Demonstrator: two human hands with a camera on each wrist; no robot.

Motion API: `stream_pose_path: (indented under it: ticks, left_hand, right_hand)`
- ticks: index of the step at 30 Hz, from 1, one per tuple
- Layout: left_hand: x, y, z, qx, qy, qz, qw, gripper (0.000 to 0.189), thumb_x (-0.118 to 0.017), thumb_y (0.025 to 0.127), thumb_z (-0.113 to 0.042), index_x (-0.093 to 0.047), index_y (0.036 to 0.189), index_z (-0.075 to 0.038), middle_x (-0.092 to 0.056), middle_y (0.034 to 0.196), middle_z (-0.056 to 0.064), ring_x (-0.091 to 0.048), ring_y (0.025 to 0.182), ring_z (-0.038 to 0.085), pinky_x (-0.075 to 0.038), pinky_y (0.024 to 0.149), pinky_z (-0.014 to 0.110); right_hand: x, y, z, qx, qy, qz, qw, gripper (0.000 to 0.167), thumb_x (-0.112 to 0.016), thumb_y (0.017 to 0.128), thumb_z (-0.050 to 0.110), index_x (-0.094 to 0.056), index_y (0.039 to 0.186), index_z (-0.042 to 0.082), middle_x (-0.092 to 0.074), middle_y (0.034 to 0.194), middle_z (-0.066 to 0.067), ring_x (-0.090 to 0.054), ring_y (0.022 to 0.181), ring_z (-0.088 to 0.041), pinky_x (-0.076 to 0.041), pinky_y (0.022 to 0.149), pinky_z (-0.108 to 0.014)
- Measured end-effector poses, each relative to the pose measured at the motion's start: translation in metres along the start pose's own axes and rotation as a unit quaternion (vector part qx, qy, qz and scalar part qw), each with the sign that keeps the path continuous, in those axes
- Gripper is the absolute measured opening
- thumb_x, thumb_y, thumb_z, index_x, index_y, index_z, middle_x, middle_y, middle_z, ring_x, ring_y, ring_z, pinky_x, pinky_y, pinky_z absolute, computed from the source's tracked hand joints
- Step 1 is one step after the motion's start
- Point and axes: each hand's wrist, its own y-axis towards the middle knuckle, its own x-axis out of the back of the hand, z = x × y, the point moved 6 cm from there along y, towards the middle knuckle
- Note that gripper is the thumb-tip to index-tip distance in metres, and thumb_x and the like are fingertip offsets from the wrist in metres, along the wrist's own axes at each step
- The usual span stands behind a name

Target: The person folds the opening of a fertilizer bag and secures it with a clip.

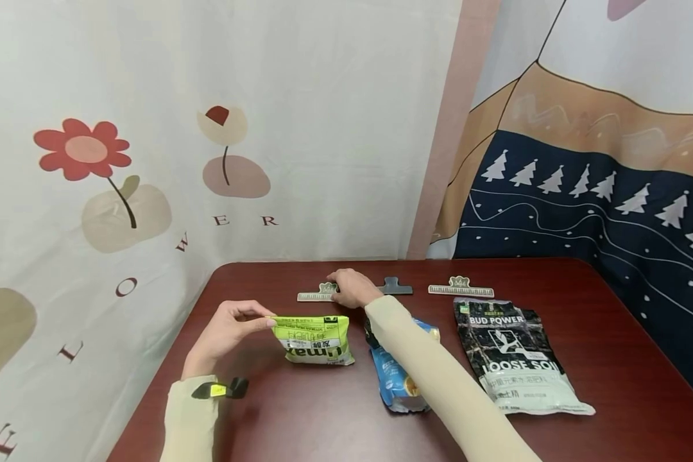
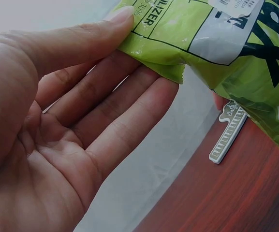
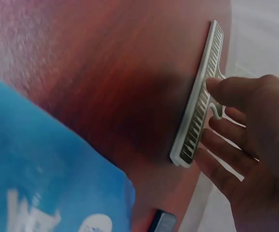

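The right sleeve (image 1: 433, 366) crosses the blue bag (image 1: 394, 382), hiding much of its front. In the head view the right hand (image 1: 355, 289) covers one end of the left-hand pale clip (image 1: 312, 297) and, with its wrist, part of the dark clip (image 1: 397, 290). Its thumb lies over the pale clip, fingers along the far side; whether they have tightened is unclear. The left hand (image 1: 225, 333) pinches a corner of the green bag (image 1: 314, 343), toward the surface's left edge; whether its base touches down is hard to tell.

The surface (image 1: 289, 417) is glossy red-brown wood, its near edge out of frame. Behind it hang a pale flower-printed curtain (image 1: 346, 128) and, at the right, dark blue fabric (image 1: 531, 212) with white trees.

All three clips lie along the far edge, the other pale clip (image 1: 461, 291) rightmost. A black-and-white bag (image 1: 511, 359) lies toward the right edge.
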Motion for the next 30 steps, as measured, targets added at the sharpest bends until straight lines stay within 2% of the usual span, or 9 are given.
stream_pose_path:
  ticks: [5, 9, 14, 19, 23, 27, 30]
  left_hand:
    - [0.0004, 0.0, -0.0001, 0.001, 0.004, -0.003, 1.0, 0.014, -0.083, 0.087, -0.022, -0.081, 0.098, -0.014, -0.078, 0.089, 0.0, -0.068, 0.081, 0.026, -0.055, 0.068, 0.035]
    - [0.0004, 0.0002, -0.0006, -0.003, 0.004, -0.003, 1.0, 0.015, -0.083, 0.087, -0.021, -0.081, 0.099, -0.013, -0.078, 0.089, 0.0, -0.069, 0.081, 0.028, -0.056, 0.067, 0.035]
    - [0.0001, 0.0005, -0.0007, -0.007, -0.001, -0.001, 1.0, 0.015, -0.082, 0.087, -0.02, -0.08, 0.1, -0.011, -0.078, 0.089, -0.001, -0.07, 0.08, 0.025, -0.056, 0.067, 0.031]
    - [-0.0007, 0.0012, -0.001, -0.012, -0.009, 0.001, 0.9999, 0.016, -0.082, 0.088, -0.019, -0.08, 0.1, -0.01, -0.078, 0.089, -0.001, -0.07, 0.08, 0.016, -0.056, 0.068, 0.028]
    - [-0.001, 0.0013, -0.0003, -0.014, -0.012, 0.0, 0.9998, 0.015, -0.082, 0.087, -0.018, -0.08, 0.1, -0.009, -0.078, 0.089, -0.001, -0.071, 0.08, 0.015, -0.057, 0.069, 0.031]
    - [-0.0014, 0.0013, -0.0004, -0.017, -0.012, 0.0, 0.9998, 0.015, -0.082, 0.087, -0.017, -0.08, 0.1, -0.009, -0.078, 0.089, -0.001, -0.071, 0.08, 0.015, -0.058, 0.07, 0.034]
    - [-0.0012, 0.0014, -0.0006, -0.016, -0.01, -0.001, 0.9998, 0.015, -0.082, 0.087, -0.017, -0.08, 0.1, -0.009, -0.078, 0.089, -0.001, -0.07, 0.079, 0.015, -0.057, 0.068, 0.031]
  right_hand:
    - [-0.0034, 0.0011, 0.0031, 0.011, -0.015, -0.013, 0.9997, 0.046, -0.063, 0.101, 0.016, -0.057, 0.146, 0.01, -0.059, 0.147, -0.008, -0.054, 0.137, -0.025, -0.049, 0.11, -0.039]
    - [-0.0029, 0.0008, 0.0035, 0.006, 0.004, -0.022, 0.9997, 0.041, -0.065, 0.101, 0.016, -0.059, 0.141, 0.011, -0.063, 0.14, -0.007, -0.06, 0.128, -0.022, -0.052, 0.102, -0.037]
    - [-0.0021, -0.0002, 0.0036, 0.001, 0.037, -0.03, 0.9989, 0.032, -0.064, 0.102, 0.017, -0.061, 0.132, 0.011, -0.068, 0.126, -0.008, -0.066, 0.103, -0.019, -0.055, 0.085, -0.034]
    - [-0.0012, -0.0016, 0.0038, -0.004, 0.071, -0.049, 0.9963, 0.018, -0.066, 0.102, 0.021, -0.065, 0.117, 0.013, -0.071, 0.11, -0.004, -0.062, 0.081, -0.013, -0.05, 0.071, -0.029]
    - [-0.0016, -0.0016, 0.0037, -0.013, 0.104, -0.059, 0.9928, 0.016, -0.069, 0.099, 0.025, -0.066, 0.111, 0.014, -0.071, 0.109, -0.004, -0.065, 0.085, -0.015, -0.053, 0.074, -0.031]
    - [-0.0017, -0.0008, 0.0034, -0.018, 0.137, -0.064, 0.9883, 0.027, -0.072, 0.098, 0.024, -0.068, 0.12, 0.01, -0.069, 0.119, -0.009, -0.067, 0.104, -0.022, -0.057, 0.087, -0.037]
    - [-0.0012, -0.0013, 0.0028, -0.02, 0.158, -0.061, 0.9853, 0.031, -0.073, 0.097, 0.022, -0.07, 0.125, 0.008, -0.068, 0.122, -0.011, -0.065, 0.11, -0.024, -0.057, 0.09, -0.039]
